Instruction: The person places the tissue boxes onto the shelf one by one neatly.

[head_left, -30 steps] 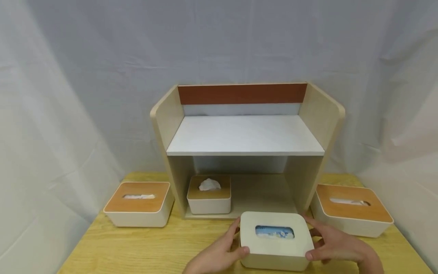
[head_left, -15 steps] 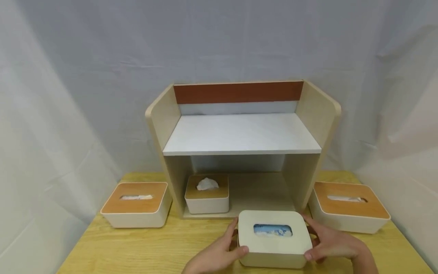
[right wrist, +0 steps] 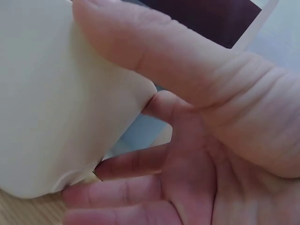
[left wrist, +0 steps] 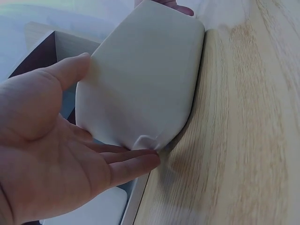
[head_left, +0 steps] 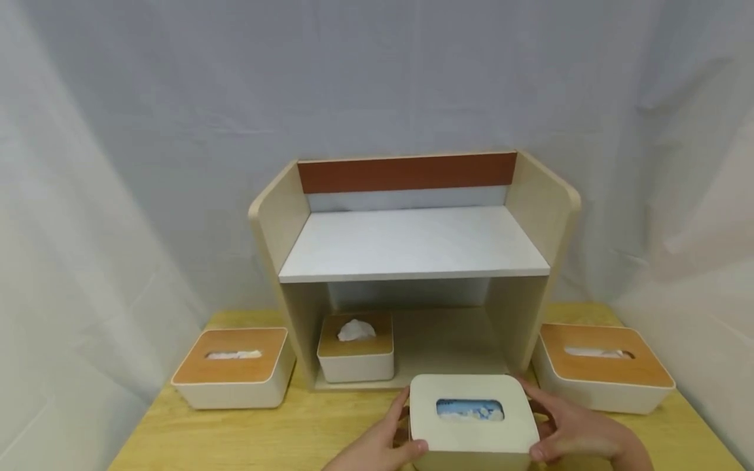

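A cream tissue box [head_left: 474, 438] with an oval slot stands on the wooden table in front of the shelf unit, printed blue packaging showing through the slot. My left hand [head_left: 379, 443] grips its left end, thumb on the front corner and fingers along the side. At the right end, my right hand [head_left: 568, 428] holds it the same way. In the left wrist view, fingertips of the left hand [left wrist: 70, 136] touch the box's lower corner [left wrist: 140, 84]. The right wrist view has the right hand's thumb [right wrist: 140, 37] against the cream wall [right wrist: 61, 108].
Just behind stands a two-level shelf unit [head_left: 412, 275], a small wood-lidded tissue box [head_left: 356, 356] at the left of its lower level. Larger wood-lidded tissue boxes flank it, one left [head_left: 230, 369] and one right [head_left: 603, 366]. Pale curtains [head_left: 377, 78] surround the table [head_left: 247, 441].
The head view has shifted slightly, so the scene sits lower and a little further left in frame. Both hands keep their hold on the cream tissue box, which barely moves against the shelf.
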### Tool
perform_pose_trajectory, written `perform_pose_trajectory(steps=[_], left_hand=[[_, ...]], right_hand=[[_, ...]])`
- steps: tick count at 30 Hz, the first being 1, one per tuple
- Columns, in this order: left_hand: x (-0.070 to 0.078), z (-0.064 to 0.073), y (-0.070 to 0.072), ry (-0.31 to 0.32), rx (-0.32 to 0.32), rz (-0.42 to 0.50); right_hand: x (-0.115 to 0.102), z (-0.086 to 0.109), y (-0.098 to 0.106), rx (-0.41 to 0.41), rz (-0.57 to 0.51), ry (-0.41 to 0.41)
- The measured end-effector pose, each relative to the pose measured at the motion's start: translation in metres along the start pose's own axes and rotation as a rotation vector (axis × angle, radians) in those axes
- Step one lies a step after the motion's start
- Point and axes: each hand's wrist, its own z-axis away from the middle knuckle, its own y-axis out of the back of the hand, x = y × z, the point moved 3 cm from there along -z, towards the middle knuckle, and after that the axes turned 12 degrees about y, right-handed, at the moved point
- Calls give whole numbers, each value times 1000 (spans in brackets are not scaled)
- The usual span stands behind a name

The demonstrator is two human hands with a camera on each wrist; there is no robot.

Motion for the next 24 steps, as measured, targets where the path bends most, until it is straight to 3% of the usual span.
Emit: perform_pose_trajectory(steps=[7,15,20,24], left_hand=[[2,6,0,-58,76,-101],[-1,10,-4,-40,100,-70],[0,8,-1,-113,154,-144],[1,5,-1,-157,168,-144]], right_hand=[[-1,-1,-2,11,-24,203],[-2,2,-7,17,5,213],[-5,-3,-6,71,73,166],[-5,-5,-6,112,130,158]])
